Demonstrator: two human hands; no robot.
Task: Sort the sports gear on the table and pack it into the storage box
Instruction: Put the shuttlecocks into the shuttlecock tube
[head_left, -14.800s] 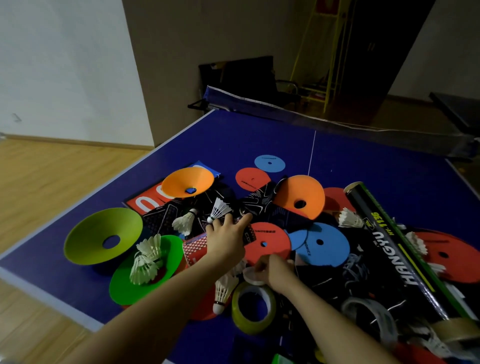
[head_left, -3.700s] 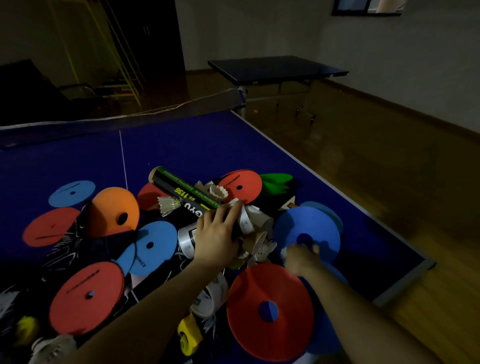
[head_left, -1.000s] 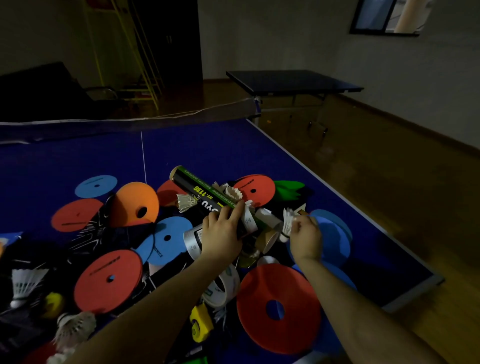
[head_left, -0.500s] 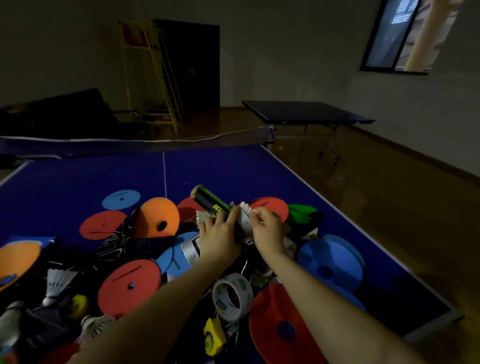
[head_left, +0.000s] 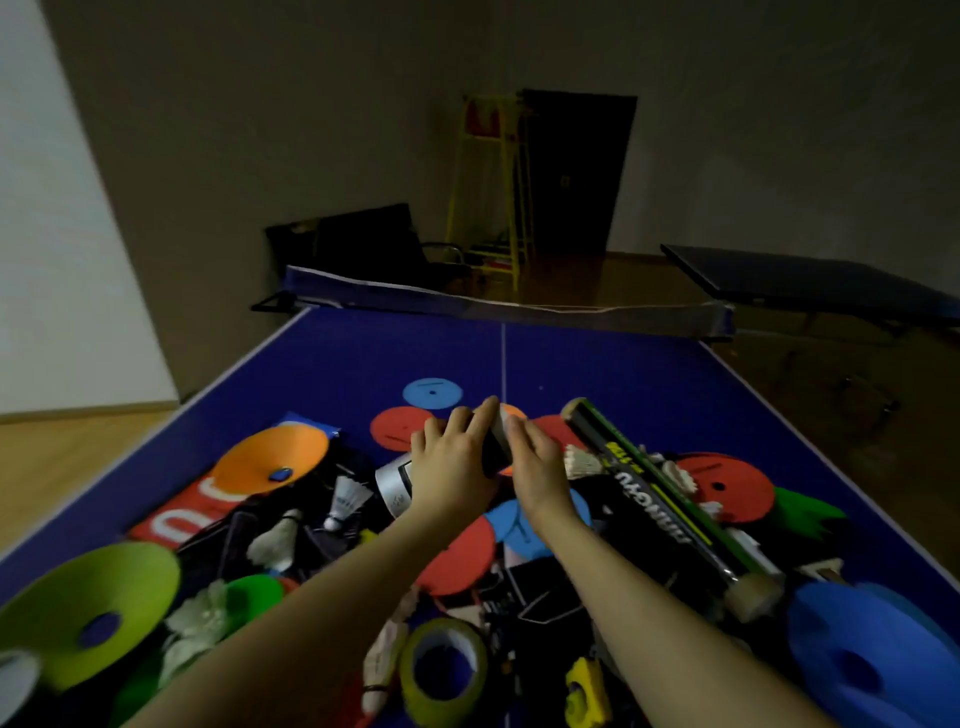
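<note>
The table (head_left: 597, 374) has a smooth, matt blue top. The long shuttlecock tube (head_left: 660, 493) at centre right looks like glossy printed card, black and green. The orange cone (head_left: 270, 457) and lime cone (head_left: 78, 613) on the left look like smooth, soft plastic. The shuttlecock (head_left: 345, 493) has white feathers. The tape roll (head_left: 447, 670) at the bottom shines. The floor (head_left: 57, 457) at the left is polished wood.
</note>
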